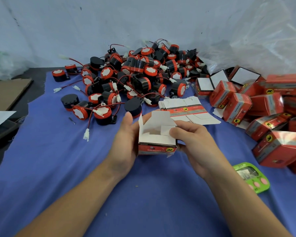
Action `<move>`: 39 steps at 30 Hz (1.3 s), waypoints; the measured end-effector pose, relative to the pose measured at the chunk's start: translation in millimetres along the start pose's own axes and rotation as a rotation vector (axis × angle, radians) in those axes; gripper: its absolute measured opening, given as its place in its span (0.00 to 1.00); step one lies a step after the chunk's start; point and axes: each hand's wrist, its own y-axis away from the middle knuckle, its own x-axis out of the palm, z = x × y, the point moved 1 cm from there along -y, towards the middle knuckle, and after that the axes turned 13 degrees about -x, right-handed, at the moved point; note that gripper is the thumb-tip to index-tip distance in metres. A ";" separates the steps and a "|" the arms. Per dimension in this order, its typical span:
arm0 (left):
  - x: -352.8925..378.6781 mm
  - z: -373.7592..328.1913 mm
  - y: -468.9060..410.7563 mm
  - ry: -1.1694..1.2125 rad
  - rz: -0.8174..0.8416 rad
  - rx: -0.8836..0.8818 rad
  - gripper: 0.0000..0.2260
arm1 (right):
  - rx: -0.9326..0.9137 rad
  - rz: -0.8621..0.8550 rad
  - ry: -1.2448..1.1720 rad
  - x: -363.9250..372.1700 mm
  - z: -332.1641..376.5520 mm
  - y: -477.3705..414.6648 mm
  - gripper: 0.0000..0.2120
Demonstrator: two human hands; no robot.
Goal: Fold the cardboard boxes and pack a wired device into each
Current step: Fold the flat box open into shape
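pale scuffed wall (58,23) behind – blue cloth (50,168) over dark table (29,101); crumpled clear plastic (263,40) far right

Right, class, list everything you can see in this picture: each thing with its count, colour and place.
open box: one, white inside, red outside, held at centre.
wired devices: a large heap, black and red, behind the box.
flat box blanks: a stack, white and red, right of centre.
folded boxes: many, red, far right.
timer: one, green, lower right.
cloth: one, blue, beneath everything.
cardboard sheet: one, brown, left edge.
left hand: holds the box's left side.
right hand: pinches a flap.
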 end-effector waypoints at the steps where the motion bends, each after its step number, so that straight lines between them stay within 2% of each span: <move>1: -2.3 -1.5 -1.8 0.031 -0.029 -0.033 0.25 | -0.002 -0.008 -0.012 0.4 -0.2 0.2 0.14; 4: -10.1 -2.0 -5.6 0.028 -0.048 -0.055 0.20 | -0.013 -0.035 -0.034 1.6 -2.2 0.1 0.13; 10: -10.7 -1.2 -7.1 -0.177 -0.161 -0.027 0.19 | -0.009 -0.057 -0.026 3.5 -5.4 -0.8 0.12; 15: -5.8 -4.0 -6.5 -0.223 -0.290 0.049 0.18 | -0.062 -0.072 -0.044 4.3 -3.4 -0.9 0.16; 20: 0.3 -0.9 -5.2 -0.180 -0.244 0.059 0.19 | -0.103 -0.080 -0.057 -1.1 -1.6 -2.8 0.16; 26: -4.9 2.6 -6.6 -0.140 -0.171 0.062 0.13 | -0.104 0.024 0.093 -10.7 3.2 -4.4 0.16; 30: -7.2 4.1 -6.6 -0.237 -0.231 0.077 0.09 | -0.124 0.118 0.090 -13.0 5.7 -3.3 0.11; 32: -7.6 5.6 -6.7 -0.266 -0.272 0.089 0.10 | -0.135 0.086 0.098 -10.2 4.5 -2.3 0.11; 36: -1.4 7.7 -6.2 -0.327 -0.340 0.170 0.18 | -0.155 -0.036 0.165 -4.7 1.0 0.0 0.15; 39: 0.4 8.2 -6.8 -0.387 -0.376 0.250 0.20 | -0.183 -0.074 0.294 -1.6 0.3 2.3 0.30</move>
